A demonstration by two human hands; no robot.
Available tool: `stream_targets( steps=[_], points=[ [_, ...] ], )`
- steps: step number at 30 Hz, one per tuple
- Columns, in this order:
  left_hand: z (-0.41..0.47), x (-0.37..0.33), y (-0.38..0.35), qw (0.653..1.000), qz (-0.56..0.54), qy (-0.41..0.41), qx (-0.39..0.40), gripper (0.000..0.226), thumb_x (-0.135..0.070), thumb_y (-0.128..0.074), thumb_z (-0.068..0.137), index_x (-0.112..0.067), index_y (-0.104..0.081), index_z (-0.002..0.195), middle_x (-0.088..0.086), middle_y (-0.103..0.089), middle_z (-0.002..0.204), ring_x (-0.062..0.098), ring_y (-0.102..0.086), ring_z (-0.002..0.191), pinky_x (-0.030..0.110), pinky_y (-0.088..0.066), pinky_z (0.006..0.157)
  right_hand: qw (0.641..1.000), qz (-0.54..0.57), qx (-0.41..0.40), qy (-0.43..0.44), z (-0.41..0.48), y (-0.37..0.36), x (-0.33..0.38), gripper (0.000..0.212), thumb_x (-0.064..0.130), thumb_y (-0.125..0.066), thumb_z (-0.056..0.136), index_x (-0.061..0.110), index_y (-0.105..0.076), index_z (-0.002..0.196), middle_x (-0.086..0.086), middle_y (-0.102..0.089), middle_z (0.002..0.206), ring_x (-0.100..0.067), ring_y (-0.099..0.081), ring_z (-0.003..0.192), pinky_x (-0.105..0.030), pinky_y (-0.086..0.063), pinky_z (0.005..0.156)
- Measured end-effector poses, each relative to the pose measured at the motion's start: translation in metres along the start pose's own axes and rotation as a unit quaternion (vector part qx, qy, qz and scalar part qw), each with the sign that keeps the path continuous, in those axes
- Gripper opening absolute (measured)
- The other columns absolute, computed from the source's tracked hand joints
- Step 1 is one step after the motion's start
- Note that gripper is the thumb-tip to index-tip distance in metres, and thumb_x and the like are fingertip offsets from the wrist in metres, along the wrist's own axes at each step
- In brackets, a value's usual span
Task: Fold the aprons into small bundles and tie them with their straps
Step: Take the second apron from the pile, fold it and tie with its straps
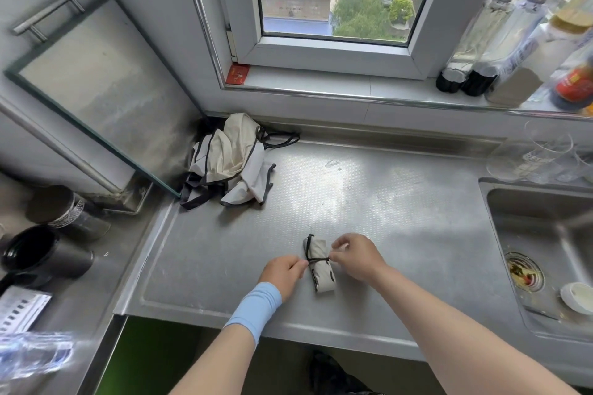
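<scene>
A small rolled apron bundle (322, 272), cream with dark trim, lies on the steel counter (369, 202) near its front edge. A dark strap (318, 259) crosses its middle. My left hand (282, 272) pinches the strap's end at the bundle's left side. My right hand (356, 256) pinches the other end at the right side. A heap of loose aprons (229, 160), cream and grey with dark straps, sits at the counter's back left corner.
A sink (545, 250) with a drain strainer and a small white bowl (577, 297) lies at the right. Glasses (545, 154) stand behind it. Bottles (513, 58) line the windowsill. Dark cups (45, 253) and a glass cabinet door (96, 90) are at the left.
</scene>
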State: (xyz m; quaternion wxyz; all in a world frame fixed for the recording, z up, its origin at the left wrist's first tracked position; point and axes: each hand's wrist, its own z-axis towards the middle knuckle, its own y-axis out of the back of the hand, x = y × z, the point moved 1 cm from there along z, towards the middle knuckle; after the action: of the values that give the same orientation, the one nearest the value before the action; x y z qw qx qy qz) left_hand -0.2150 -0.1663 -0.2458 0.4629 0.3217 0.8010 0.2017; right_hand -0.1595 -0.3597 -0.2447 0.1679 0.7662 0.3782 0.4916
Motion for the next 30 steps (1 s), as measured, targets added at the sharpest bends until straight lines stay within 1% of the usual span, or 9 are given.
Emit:
stream_targets(
  steps=[2,4,10,16,19,21,23,27,30],
  points=[
    [-0.001,-0.008,0.001,1.0,-0.004,-0.017,-0.007,0.034,-0.033,-0.05,0.097,-0.022,-0.051,0.065,-0.008,-0.045,0.057,0.017,-0.046,0.066,0.026,-0.03,0.062,0.996,-0.067,-0.038,0.053,-0.009,-0.004,0.002,0.02,0.025,-0.067,0.082,0.032,-0.054,0.096,0.008,-0.053,0.061,-0.013,-0.053,0.063,-0.03,-0.039,0.056],
    [-0.003,-0.018,0.004,0.999,-0.005,-0.046,-0.018,0.031,-0.032,-0.048,0.098,-0.021,-0.052,0.07,-0.005,-0.05,0.064,0.016,-0.046,0.069,0.027,-0.032,0.064,0.986,-0.127,-0.033,0.104,-0.015,-0.01,0.003,0.02,0.023,-0.061,0.086,0.035,-0.054,0.101,0.007,-0.052,0.06,-0.017,-0.054,0.064,-0.032,-0.042,0.058],
    [0.007,-0.039,0.008,0.987,0.046,-0.151,-0.001,0.015,-0.022,-0.047,0.098,-0.015,-0.055,0.087,0.003,-0.056,0.091,0.019,-0.05,0.086,0.025,-0.035,0.078,0.99,-0.116,-0.058,0.063,-0.014,-0.01,-0.001,0.021,0.022,-0.06,0.085,0.037,-0.068,0.097,0.009,-0.057,0.067,-0.016,-0.057,0.071,-0.029,-0.047,0.066],
    [0.022,-0.058,0.008,0.992,0.019,-0.119,0.032,0.015,-0.025,-0.049,0.093,-0.024,-0.059,0.082,-0.002,-0.061,0.085,0.016,-0.054,0.081,0.026,-0.039,0.071,0.998,-0.013,-0.057,0.025,-0.019,-0.009,-0.002,0.02,0.027,-0.061,0.079,0.035,-0.07,0.095,0.011,-0.055,0.066,-0.01,-0.054,0.066,-0.024,-0.038,0.057],
    [0.029,-0.061,0.007,0.992,0.036,-0.11,0.05,0.016,-0.028,-0.05,0.092,-0.026,-0.063,0.084,-0.001,-0.064,0.086,0.018,-0.058,0.083,0.029,-0.045,0.074,0.993,0.106,-0.039,0.014,-0.02,-0.004,-0.005,0.026,0.028,-0.055,0.07,0.031,-0.07,0.091,0.012,-0.046,0.053,-0.007,-0.042,0.052,-0.025,-0.033,0.053],
    [0.032,-0.06,0.006,0.991,0.041,-0.109,0.059,0.016,-0.03,-0.05,0.091,-0.029,-0.063,0.082,-0.002,-0.065,0.085,0.017,-0.059,0.082,0.03,-0.046,0.076,0.987,0.158,-0.028,0.016,-0.02,-0.003,-0.005,0.02,0.032,-0.059,0.072,0.029,-0.07,0.089,0.012,-0.042,0.048,-0.008,-0.038,0.049,-0.028,-0.032,0.055],
    [0.035,-0.059,0.005,0.991,0.046,-0.112,0.054,0.016,-0.03,-0.05,0.092,-0.029,-0.062,0.082,-0.002,-0.064,0.083,0.016,-0.059,0.08,0.03,-0.046,0.075,0.984,0.173,-0.036,0.015,-0.018,-0.002,-0.005,0.011,0.036,-0.07,0.079,0.027,-0.07,0.085,0.012,-0.044,0.05,-0.007,-0.04,0.05,-0.027,-0.033,0.055],
    [0.033,-0.051,0.004,0.995,0.008,-0.097,0.025,0.017,-0.033,-0.056,0.09,-0.029,-0.063,0.075,-0.009,-0.065,0.075,0.011,-0.058,0.075,0.023,-0.044,0.07,0.973,0.227,-0.045,-0.014,-0.017,0.002,-0.004,0.012,0.032,-0.072,0.086,0.023,-0.066,0.081,0.003,-0.058,0.067,-0.005,-0.044,0.05,-0.024,-0.037,0.053],
    [0.03,-0.044,0.003,0.995,-0.044,-0.085,-0.009,0.019,-0.033,-0.06,0.087,-0.031,-0.065,0.069,-0.012,-0.065,0.069,0.007,-0.059,0.071,0.017,-0.041,0.066,0.97,0.244,-0.005,-0.019,-0.018,0.007,-0.002,0.01,0.028,-0.072,0.083,0.025,-0.066,0.091,0.005,-0.051,0.061,-0.007,-0.04,0.048,-0.022,-0.034,0.05]
  ],
)
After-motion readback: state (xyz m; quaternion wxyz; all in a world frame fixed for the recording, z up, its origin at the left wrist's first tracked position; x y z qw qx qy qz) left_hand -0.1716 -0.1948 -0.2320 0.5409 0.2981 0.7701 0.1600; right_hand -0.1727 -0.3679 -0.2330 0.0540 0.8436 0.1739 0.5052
